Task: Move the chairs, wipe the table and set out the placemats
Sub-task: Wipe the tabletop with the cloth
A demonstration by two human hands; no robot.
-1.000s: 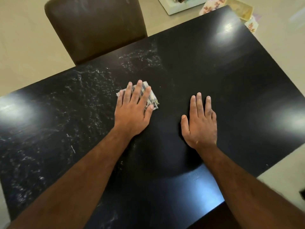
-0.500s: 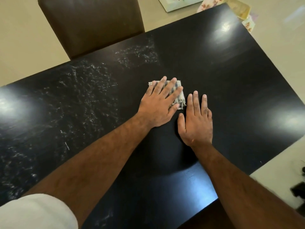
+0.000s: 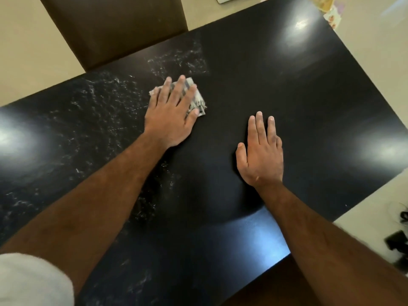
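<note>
The big, shiny black wooden counter (image 3: 287,89) fills most of the view. White smears still cover the part of it to the left of the cloth, and a patch of them sits just past the cloth too. The part to the right of the cloth looks clean and dark.

A brown padded chair (image 3: 114,25) stands at the far edge of the counter, past the cloth.

The left hand (image 3: 170,120) has slid back to the left since half a second ago, when it was right beside the right hand. Now the two hands are apart again. Its fingers (image 3: 182,85) are spread wide and flat, pressing down on the small grey striped cloth (image 3: 196,100).

The right hand (image 3: 262,155) lies flat on the counter, to the right of the cloth, fingers straight and close together, holding nothing.

I think the wiping is only partly done. No placemats are on the counter yet.
</note>
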